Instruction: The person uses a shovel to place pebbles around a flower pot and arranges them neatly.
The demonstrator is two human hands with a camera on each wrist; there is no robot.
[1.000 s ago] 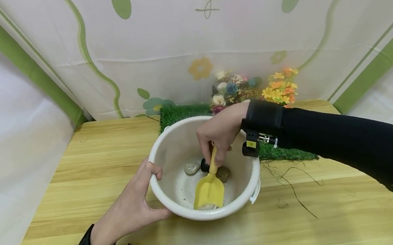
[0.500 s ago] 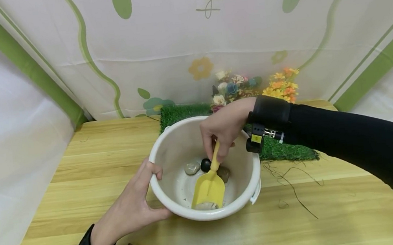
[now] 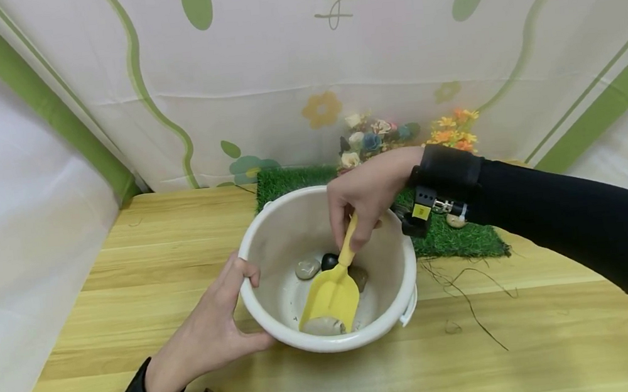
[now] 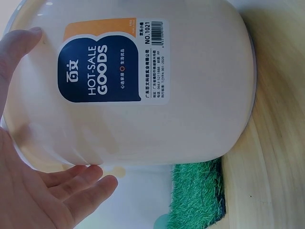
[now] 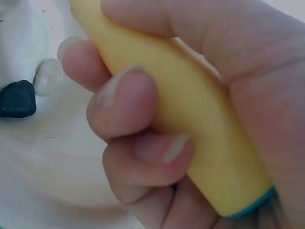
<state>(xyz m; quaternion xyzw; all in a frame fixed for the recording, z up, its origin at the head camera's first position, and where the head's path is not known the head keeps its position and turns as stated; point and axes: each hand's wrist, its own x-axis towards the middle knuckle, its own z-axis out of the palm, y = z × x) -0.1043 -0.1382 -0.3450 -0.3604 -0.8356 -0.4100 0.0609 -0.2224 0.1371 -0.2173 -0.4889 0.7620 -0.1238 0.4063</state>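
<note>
My right hand (image 3: 367,194) grips the handle of a yellow toy shovel (image 3: 331,292) inside a white bucket (image 3: 394,264). A pale stone (image 3: 324,326) lies on the shovel's blade near the front wall. On the bucket's bottom are a grey-green stone (image 3: 307,269), a black stone (image 3: 329,261) and a brown stone (image 3: 358,277), the last partly behind the shovel. My left hand (image 3: 213,325) holds the bucket's left rim, fingers over the edge and thumb against the outside. In the right wrist view, the fingers curl round the yellow handle (image 5: 190,109).
The bucket stands on a wooden table (image 3: 172,254). Behind it lies a green turf mat (image 3: 295,176) with mixed flowers (image 3: 368,140) and orange-yellow flowers (image 3: 452,132). A small stone (image 3: 455,221) sits on the mat. Dark thin strands (image 3: 465,295) lie to the right.
My right hand has drawn up and to the right, leaning the shovel's handle back. More of the pale stone now shows on the blade. My left hand stays at the rim.
</note>
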